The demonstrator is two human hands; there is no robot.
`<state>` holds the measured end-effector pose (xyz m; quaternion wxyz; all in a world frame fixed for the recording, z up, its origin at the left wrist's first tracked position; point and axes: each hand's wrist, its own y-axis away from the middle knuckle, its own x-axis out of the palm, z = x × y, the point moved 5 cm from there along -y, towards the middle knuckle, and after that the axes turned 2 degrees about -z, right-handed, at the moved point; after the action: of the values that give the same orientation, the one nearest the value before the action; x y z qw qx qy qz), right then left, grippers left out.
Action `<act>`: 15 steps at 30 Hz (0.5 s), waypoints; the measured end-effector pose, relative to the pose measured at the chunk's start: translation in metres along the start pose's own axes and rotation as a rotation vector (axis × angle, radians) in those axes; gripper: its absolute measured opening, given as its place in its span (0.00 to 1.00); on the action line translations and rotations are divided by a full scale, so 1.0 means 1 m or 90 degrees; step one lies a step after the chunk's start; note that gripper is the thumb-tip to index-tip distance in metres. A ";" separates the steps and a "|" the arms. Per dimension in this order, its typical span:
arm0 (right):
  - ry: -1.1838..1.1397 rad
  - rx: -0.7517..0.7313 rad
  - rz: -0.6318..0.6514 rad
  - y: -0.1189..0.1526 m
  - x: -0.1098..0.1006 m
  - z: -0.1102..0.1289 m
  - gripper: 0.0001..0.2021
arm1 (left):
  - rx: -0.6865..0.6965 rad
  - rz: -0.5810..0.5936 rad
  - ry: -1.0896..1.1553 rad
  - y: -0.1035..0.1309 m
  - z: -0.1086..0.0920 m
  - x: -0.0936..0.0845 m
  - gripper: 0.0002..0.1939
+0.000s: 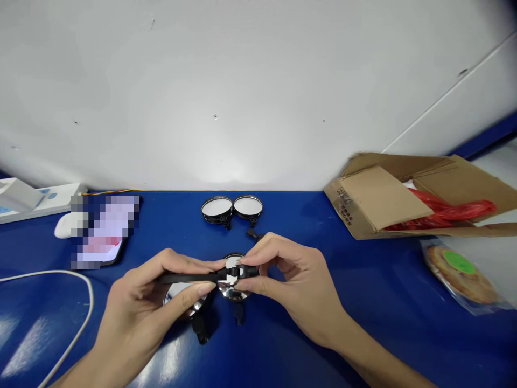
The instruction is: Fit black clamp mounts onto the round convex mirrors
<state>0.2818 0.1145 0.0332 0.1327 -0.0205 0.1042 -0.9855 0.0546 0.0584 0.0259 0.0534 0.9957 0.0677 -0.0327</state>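
Between my two hands is a small round mirror (188,278) with a black rim, turned edge-on. My left hand (141,302) grips its disc between thumb and fingers. My right hand (302,285) pinches the black jointed mount (247,271) at the mirror's right end. Below them on the table lie two more round mirrors, one partly behind my left hand with a black mount (201,330), the other a chrome-looking mirror (235,293) under the joint. A black mount piece (253,234) shows just beyond my right fingers.
At the back stand a left round mirror (217,207), seemingly stacked, and a right round mirror (248,205). Left are a phone (107,231), a white rounded case (67,225) and a white cable (89,302). Right are an opened cardboard box (383,199) with red plastic and a wrapped pastry (460,275).
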 end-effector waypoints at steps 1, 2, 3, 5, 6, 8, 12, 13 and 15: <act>-0.006 -0.008 -0.009 0.001 0.000 0.000 0.09 | -0.003 -0.006 0.007 0.001 0.001 0.000 0.14; -0.013 -0.016 -0.019 0.002 0.001 0.000 0.09 | -0.006 -0.012 0.013 0.002 0.002 0.000 0.14; -0.021 -0.020 -0.028 0.003 0.002 0.000 0.09 | -0.007 -0.016 0.019 0.003 0.003 0.000 0.14; -0.040 -0.020 -0.038 0.006 0.004 -0.003 0.10 | -0.003 -0.022 0.022 0.005 0.003 -0.001 0.14; -0.048 -0.019 -0.039 0.006 0.005 -0.004 0.10 | 0.002 -0.024 0.021 0.006 0.004 -0.001 0.13; -0.051 -0.018 -0.039 0.007 0.006 -0.006 0.10 | 0.016 -0.025 0.017 0.007 0.003 -0.002 0.11; -0.041 -0.010 -0.031 0.007 0.006 -0.010 0.09 | 0.049 -0.022 0.005 0.006 0.001 -0.004 0.09; -0.049 -0.005 -0.028 0.006 0.006 -0.011 0.09 | 0.056 -0.021 0.004 0.006 0.000 -0.004 0.09; -0.074 0.001 -0.019 0.006 0.007 -0.013 0.11 | 0.059 -0.015 0.006 0.006 0.000 -0.003 0.09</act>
<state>0.2753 0.1091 0.0189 0.1236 -0.0790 0.0949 -0.9846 0.0522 0.0520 0.0270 0.0065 0.9964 0.0782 -0.0318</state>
